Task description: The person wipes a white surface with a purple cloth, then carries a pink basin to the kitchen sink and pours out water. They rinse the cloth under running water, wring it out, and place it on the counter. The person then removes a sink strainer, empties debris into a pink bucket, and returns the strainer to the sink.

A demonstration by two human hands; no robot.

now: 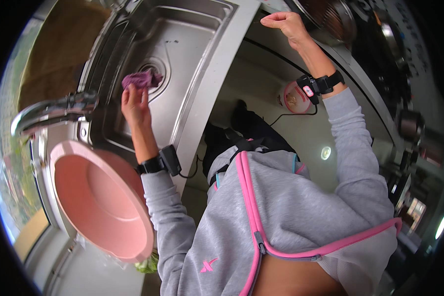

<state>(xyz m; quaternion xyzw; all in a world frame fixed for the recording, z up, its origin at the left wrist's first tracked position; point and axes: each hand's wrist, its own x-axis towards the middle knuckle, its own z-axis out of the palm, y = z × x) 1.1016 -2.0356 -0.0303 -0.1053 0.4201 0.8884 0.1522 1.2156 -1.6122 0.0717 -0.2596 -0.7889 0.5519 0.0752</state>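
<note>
My left hand point(135, 107) grips a crumpled purple cloth point(142, 79) over the stainless-steel sink point(192, 37). Part of the cloth covers the drain point(166, 70) from this view. Away to the right, my right hand point(285, 26) is raised beside the edge of the counter, its thumb and fingertips pinched together. No object can be made out between those fingertips. A chrome faucet point(55, 111) reaches along the sink's left side.
A large pink plastic basin point(103, 192) stands tilted beside the sink, with green leaves point(148, 264) under its rim. On the floor is a small pink-rimmed bin point(298, 98) with scraps inside. Dark cookware point(329, 18) sits at the upper right. A window point(14, 148) lies at the left.
</note>
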